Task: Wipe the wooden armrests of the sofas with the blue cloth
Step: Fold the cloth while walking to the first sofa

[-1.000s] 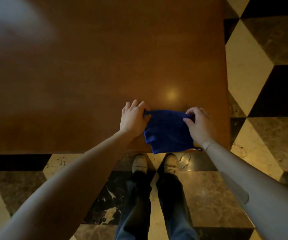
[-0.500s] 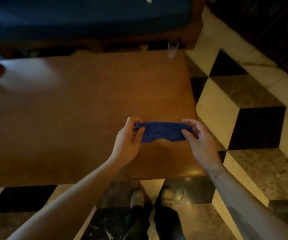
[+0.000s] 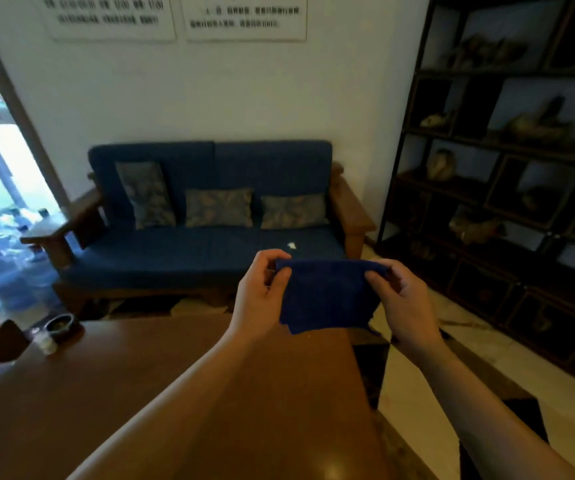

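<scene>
I hold the blue cloth (image 3: 324,294) up in the air in front of me, above the far end of a wooden table. My left hand (image 3: 260,299) pinches its upper left corner and my right hand (image 3: 402,303) pinches its upper right corner, so the cloth hangs between them. Beyond it stands a blue sofa (image 3: 209,209) against the white wall. Its wooden left armrest (image 3: 57,230) and wooden right armrest (image 3: 351,209) are both in view, well beyond my hands.
The brown wooden table (image 3: 140,393) fills the foreground, with a dark ashtray (image 3: 59,325) and a small cup (image 3: 47,344) near its far left corner. A dark display shelf (image 3: 507,188) lines the right wall. Water jugs (image 3: 5,265) stand at the left by the doorway.
The cloth was lifted off the table edge and is now stretched between both hands in the air. My view rose from the table and floor to the sofa and wall.
</scene>
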`<state>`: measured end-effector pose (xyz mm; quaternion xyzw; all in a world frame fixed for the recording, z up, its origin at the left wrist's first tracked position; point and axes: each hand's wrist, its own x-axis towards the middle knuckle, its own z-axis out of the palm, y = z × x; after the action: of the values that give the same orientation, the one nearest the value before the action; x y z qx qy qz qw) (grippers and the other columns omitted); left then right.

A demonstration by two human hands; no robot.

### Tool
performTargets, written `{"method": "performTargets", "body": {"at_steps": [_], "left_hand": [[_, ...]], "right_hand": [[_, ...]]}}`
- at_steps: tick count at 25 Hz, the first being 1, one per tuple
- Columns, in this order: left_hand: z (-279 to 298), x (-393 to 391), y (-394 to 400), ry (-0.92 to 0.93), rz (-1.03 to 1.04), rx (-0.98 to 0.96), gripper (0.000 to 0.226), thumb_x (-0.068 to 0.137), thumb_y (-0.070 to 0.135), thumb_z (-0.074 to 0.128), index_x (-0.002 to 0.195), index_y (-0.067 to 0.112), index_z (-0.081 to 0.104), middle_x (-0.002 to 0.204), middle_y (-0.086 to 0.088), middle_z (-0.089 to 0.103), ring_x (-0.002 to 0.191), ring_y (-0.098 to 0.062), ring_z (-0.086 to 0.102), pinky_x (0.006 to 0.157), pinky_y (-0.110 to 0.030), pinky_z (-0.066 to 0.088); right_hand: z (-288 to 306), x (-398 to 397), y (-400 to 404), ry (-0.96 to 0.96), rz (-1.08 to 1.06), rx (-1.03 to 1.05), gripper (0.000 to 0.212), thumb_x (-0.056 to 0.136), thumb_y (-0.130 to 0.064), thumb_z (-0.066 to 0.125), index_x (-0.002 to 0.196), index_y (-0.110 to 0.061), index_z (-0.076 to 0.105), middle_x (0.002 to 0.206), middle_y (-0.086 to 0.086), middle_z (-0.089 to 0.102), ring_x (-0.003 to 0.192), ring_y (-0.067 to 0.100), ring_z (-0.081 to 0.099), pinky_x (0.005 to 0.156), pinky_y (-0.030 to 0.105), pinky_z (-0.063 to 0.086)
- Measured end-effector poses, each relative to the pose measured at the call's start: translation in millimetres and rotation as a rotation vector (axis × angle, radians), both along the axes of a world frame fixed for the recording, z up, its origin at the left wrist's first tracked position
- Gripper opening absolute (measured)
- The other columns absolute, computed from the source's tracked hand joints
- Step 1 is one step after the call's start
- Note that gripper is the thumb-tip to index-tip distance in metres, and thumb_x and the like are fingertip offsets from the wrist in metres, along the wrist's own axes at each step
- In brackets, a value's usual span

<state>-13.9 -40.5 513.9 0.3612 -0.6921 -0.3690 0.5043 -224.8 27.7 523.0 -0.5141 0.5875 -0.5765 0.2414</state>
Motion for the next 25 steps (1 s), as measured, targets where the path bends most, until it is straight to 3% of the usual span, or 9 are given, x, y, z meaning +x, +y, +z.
{"method": "performTargets", "body": {"at_steps": [5,9,14,19,23,25], "left_hand": [[55.1,1.0,4.3,0.091,0.015,-0.131,0.028,0.099,0.012,0.055,0.106,0.040,0.054,0.105,0.006,0.067,0.096,-0.007,0.067,0.078,-0.028,0.058],[64.4,-1.0,6.2,0.140,-0.027,-0.148,0.027,0.099,0.011,0.055,0.106,0.038,0.055,0.108,0.004,0.067,0.096,-0.008,0.068,0.075,-0.026,0.059],[55.1,-26.6,-1.7,0.166,-0.125,-0.099,0.025,0.099,0.013,0.055,0.108,0.037,0.057,0.107,0.004,0.067,0.096,-0.010,0.068,0.076,-0.029,0.059],[51.9,-98.7,8.6,0.194,-0.368,-0.045,0.023,0.100,0.010,0.054,0.110,0.031,0.057,0.106,0.007,0.066,0.098,-0.007,0.067,0.076,-0.021,0.057],[47.6,-172.1,32.8,0.185,-0.540,0.008,0.024,0.100,0.012,0.055,0.106,0.035,0.057,0.102,0.010,0.066,0.093,-0.004,0.067,0.077,-0.027,0.059],[45.2,-203.1,43.0,0.195,-0.589,0.018,0.025,0.100,0.012,0.055,0.104,0.037,0.058,0.099,0.011,0.066,0.092,-0.009,0.067,0.078,-0.037,0.060]], "right_hand": [[59.0,0.0,8.8,0.031,0.023,-0.144,0.019,0.098,-0.016,0.056,0.101,-0.033,0.065,0.101,-0.010,0.069,0.090,-0.002,0.066,0.072,0.017,0.053],[67.8,1.2,11.7,0.024,-0.010,-0.168,0.023,0.097,-0.018,0.057,0.098,-0.040,0.065,0.102,-0.012,0.069,0.094,0.000,0.066,0.076,0.019,0.052],[63.8,-11.7,31.1,0.055,-0.120,-0.157,0.017,0.099,-0.020,0.055,0.105,-0.030,0.066,0.104,-0.010,0.069,0.092,-0.003,0.065,0.073,0.016,0.053],[53.4,-61.6,78.5,0.054,-0.362,-0.101,0.015,0.098,-0.029,0.058,0.108,-0.033,0.067,0.105,-0.012,0.070,0.098,0.007,0.067,0.083,0.040,0.057],[50.8,-105.4,129.7,0.024,-0.548,-0.118,0.014,0.096,-0.025,0.060,0.101,-0.036,0.068,0.102,-0.006,0.072,0.097,0.013,0.069,0.085,0.050,0.056],[50.8,-124.3,148.1,0.017,-0.602,-0.128,0.014,0.096,-0.024,0.060,0.101,-0.035,0.068,0.101,-0.005,0.073,0.096,0.015,0.069,0.086,0.050,0.056]]}}
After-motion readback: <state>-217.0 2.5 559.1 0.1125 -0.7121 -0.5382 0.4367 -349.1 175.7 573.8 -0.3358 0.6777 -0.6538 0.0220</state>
